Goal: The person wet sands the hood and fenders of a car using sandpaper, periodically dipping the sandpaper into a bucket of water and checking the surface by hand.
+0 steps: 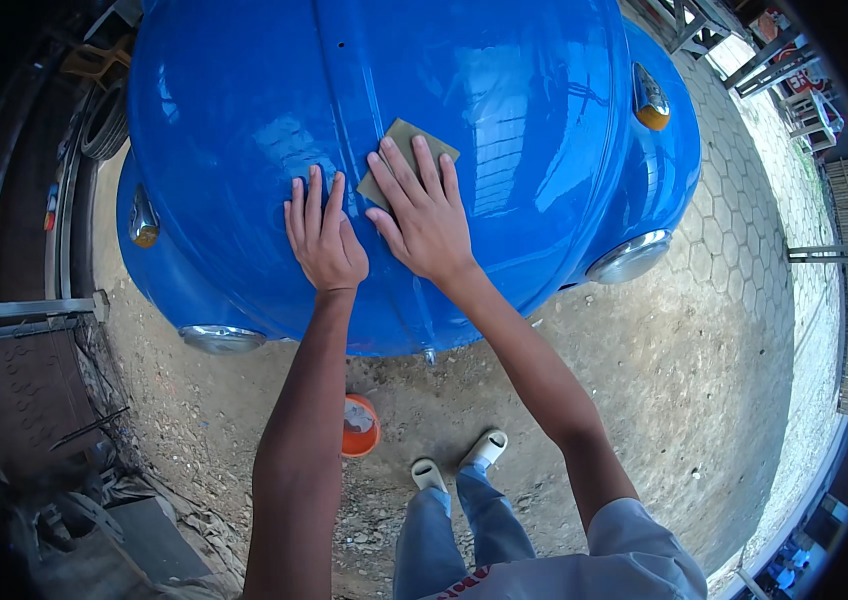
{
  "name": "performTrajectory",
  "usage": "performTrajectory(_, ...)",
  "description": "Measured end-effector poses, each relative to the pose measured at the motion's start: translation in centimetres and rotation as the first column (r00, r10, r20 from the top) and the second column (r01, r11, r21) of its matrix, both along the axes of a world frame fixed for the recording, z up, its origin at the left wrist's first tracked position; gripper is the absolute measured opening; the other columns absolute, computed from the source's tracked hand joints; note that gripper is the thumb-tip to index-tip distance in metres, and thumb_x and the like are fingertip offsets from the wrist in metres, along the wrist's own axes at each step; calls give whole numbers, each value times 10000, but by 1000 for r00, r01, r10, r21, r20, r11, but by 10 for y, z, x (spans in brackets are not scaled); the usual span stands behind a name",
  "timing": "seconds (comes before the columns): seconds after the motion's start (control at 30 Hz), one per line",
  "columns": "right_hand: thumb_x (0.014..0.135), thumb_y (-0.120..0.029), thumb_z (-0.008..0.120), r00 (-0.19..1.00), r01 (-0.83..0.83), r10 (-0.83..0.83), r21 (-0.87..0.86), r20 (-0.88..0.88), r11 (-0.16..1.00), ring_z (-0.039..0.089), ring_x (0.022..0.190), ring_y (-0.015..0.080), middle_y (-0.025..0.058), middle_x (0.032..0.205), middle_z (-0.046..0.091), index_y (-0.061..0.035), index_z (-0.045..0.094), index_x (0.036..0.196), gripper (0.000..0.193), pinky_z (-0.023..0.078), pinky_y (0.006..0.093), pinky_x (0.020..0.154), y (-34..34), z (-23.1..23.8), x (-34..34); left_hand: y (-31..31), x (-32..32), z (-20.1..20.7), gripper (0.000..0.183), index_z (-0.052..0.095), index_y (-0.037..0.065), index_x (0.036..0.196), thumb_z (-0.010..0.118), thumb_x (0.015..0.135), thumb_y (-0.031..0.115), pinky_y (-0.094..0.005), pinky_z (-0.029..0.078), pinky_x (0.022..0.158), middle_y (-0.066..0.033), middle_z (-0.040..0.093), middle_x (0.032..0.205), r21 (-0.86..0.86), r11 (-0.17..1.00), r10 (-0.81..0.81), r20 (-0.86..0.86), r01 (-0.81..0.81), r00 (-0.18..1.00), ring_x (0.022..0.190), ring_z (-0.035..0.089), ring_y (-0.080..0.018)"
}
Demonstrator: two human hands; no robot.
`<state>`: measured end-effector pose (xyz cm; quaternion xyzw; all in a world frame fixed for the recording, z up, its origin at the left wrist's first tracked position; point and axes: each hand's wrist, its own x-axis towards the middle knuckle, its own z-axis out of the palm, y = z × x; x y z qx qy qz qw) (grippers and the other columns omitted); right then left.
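Everything placed off the 1 blue hood (pixel 514 190), going left to right. Beyond its left edge: at least 1 tyre (pixel 105 125), then amber lamp (pixel 144 225), 1 of 2, and headlight (pixel 223 339), 1 of 2. On the hood: 2 bare hands. Left hand (pixel 326 245) is flat just left of the centre ridge, fingers slightly spread. Below the hood's front edge: 1 orange bucket (pixel 360 440), partly behind the left forearm. On the hood, just right of the ridge: 1 olive-brown sheet (pixel 408 150), up and right of the left hand, well apart from it, under the right hand (pixel 428 225), whose fingers are spread flat over it. Headlight 2 (pixel 630 257) and amber lamp 2 (pixel 651 115): right of the hood.
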<state>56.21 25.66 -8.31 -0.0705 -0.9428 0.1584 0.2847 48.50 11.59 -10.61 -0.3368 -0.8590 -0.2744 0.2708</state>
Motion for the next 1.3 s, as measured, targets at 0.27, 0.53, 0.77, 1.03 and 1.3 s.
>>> performTrajectory(0.27, 1023, -427, 478, 998, -42, 39, 40, 50, 998, 240, 1517, 355, 51, 1628, 343, -290, 463, 1519, 515, 189, 540, 1225, -15, -8, -7, -14, -2, -7, 463, 622, 131, 1392, 401, 988, 172, -532, 246, 1194, -130, 500, 1526, -44, 997, 66, 17, -65, 998, 1455, 388, -368)
performTrajectory(0.53, 1014, -408, 509, 979, 204, -204, -8, 10, 979, 276, 1496, 383, 60, 1622, 351, -322, 471, 1506, 501, 224, 553, 1203, 48, 1, 11, -2, 6, -4, 481, 621, 68, 1380, 364, 990, 182, -528, 228, 1205, -169, 501, 1516, -49, 999, 23, 31, -21, 999, 1457, 379, -386)
performTrajectory(0.77, 1004, -411, 529, 936, 334, -347, -170, -53, 927, 268, 1492, 406, 79, 1622, 342, -252, 459, 1517, 542, 213, 579, 1200, 44, -2, -3, -11, -5, -8, 483, 621, 48, 1371, 326, 1019, 200, -522, 253, 1193, -180, 507, 1505, -74, 997, 30, -71, -35, 997, 1434, 408, -385)
performTrajectory(1.03, 991, -486, 534, 955, 294, -277, -194, 106, 936, 218, 1521, 394, 54, 1644, 311, -290, 445, 1531, 582, 205, 582, 1204, -17, -130, 137, -3, -2, -1, 493, 559, -5, 1411, 312, 1066, 247, -527, 220, 1203, -172, 449, 1547, -119, 993, 14, -66, -21, 998, 1467, 342, -377)
performTrajectory(1.3, 960, -484, 589, 778, 494, -606, -432, -169, 755, 242, 1485, 485, 260, 1627, 250, -133, 388, 1555, 720, 202, 537, 1207, 223, -28, 38, -8, -8, -2, 482, 576, -8, 1394, 335, 1046, 222, -527, 228, 1193, -191, 456, 1538, -95, 995, 5, -100, -15, 995, 1464, 348, -381)
